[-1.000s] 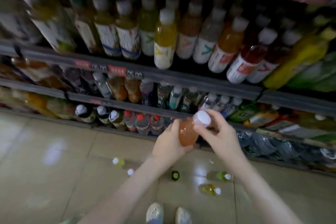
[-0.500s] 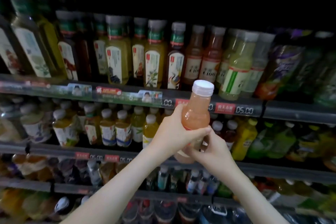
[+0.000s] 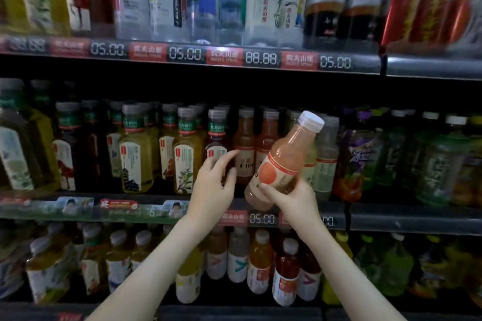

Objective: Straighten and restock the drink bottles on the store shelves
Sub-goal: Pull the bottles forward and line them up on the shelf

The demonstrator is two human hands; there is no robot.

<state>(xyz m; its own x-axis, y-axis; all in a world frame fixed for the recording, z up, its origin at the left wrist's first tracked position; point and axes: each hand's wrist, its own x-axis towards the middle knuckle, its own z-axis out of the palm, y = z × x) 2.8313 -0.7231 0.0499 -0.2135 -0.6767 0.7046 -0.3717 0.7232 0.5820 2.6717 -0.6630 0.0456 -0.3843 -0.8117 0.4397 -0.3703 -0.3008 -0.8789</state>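
A pink-orange juice bottle [image 3: 283, 161] with a white cap tilts to the right in front of the middle shelf. My right hand [image 3: 292, 198] grips its lower part from below. My left hand [image 3: 215, 185] is off the bottle, fingers loosely spread, its fingertips reaching toward two matching orange bottles [image 3: 243, 148] that stand upright on the middle shelf just behind. Whether the fingertips touch them I cannot tell.
The middle shelf edge [image 3: 391, 219] carries price tags. Yellow tea bottles [image 3: 135, 156] fill its left side, green and purple bottles [image 3: 362, 159] its right. Water bottles and red cans [image 3: 427, 10] stand on the upper shelf. Small juice bottles [image 3: 237, 258] crowd the lower shelf.
The view rose from the floor and low shelves to the middle shelf. The bottle came up with both hands; my left hand has let go, and the bottle now tilts right.
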